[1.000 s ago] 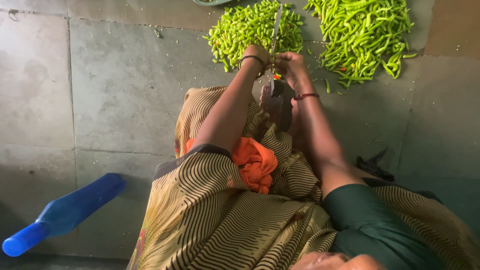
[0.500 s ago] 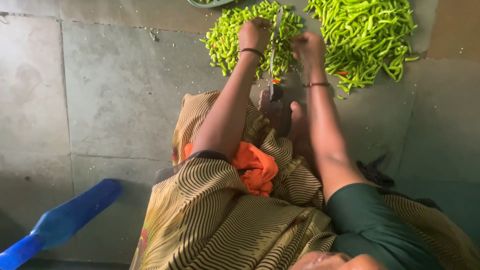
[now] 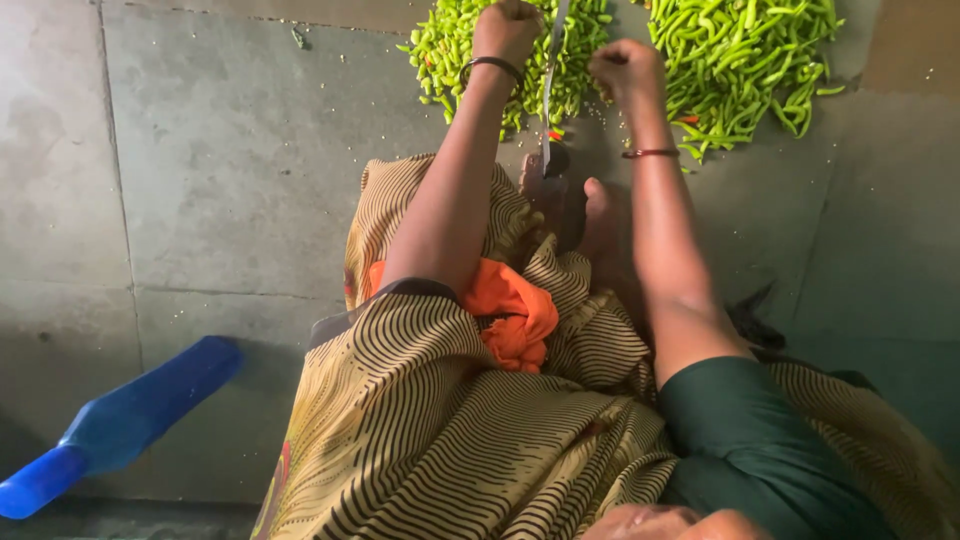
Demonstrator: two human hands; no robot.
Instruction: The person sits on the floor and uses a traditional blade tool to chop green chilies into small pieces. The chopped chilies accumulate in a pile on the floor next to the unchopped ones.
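Note:
I sit on a grey stone floor with an upright curved blade standing in front of me, its base held down by my foot. My left hand is a closed fist just left of the blade, over a heap of green chillies. My right hand, also curled shut, is just right of the blade, beside a larger heap of whole green chillies. Both fists face knuckles up, so what lies inside them is mostly hidden. A few red bits lie near the blade.
A blue plastic bottle-shaped object lies on the floor at lower left. My lap is covered by striped yellow-brown cloth with an orange fold. Dark cloth lies to the right.
Both hands have moved forward from near the blade's base to its upper part between the two chilli heaps. The view has shifted, so the blue object sits lower in the frame.

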